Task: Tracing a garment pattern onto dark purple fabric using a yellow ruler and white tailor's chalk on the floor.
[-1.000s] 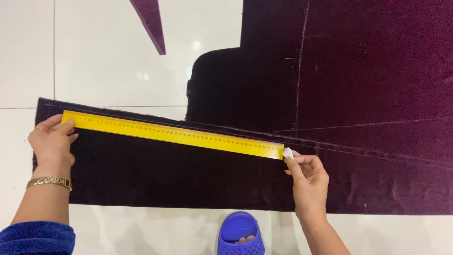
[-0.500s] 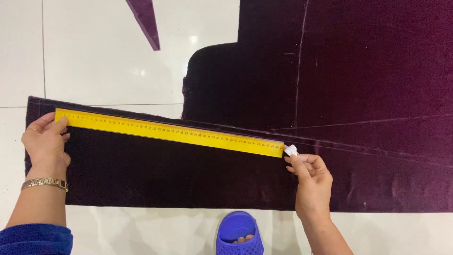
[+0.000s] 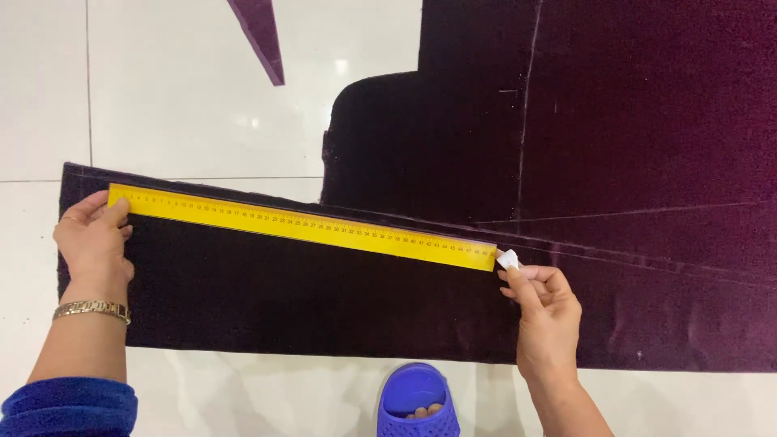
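Overhead, head view: dark purple cloth (image 3: pixel 324 299) lies flat on a white tiled floor (image 3: pixel 178 105), covering the right side and a long strip across the middle. Yellow ruler (image 3: pixel 301 226) lies on the cloth, slanting slightly downward from left to right, its upper edge close along the strip's upper edge. Left hand (image 3: pixel 93 239) rests on the ruler's left end, thumb and fingertips pressing it flat against the cloth; the hand is not closed around anything, fingers loosely bent. A gold bracelet (image 3: pixel 91 309) sits on that wrist, and a blue sleeve (image 3: pixel 69 407) shows at the bottom left corner. Right hand (image 3: pixel 546 311) is at the ruler's right end, thumb and forefinger pinched narrow on a small white chalk (image 3: pixel 507 259); the chalk tip touches the cloth just beside the ruler's right corner. Faint pale lines (image 3: pixel 647 212) run across the cloth to the right of the ruler, and one runs near upright higher up. A cut-out curve in the cloth leaves bare floor above the ruler's left half. A narrow purple scrap (image 3: pixel 259 36) lies apart on the floor at the top. A blue perforated sandal (image 3: pixel 417 405) shows at the bottom edge, between the arms, just below the cloth's lower edge.
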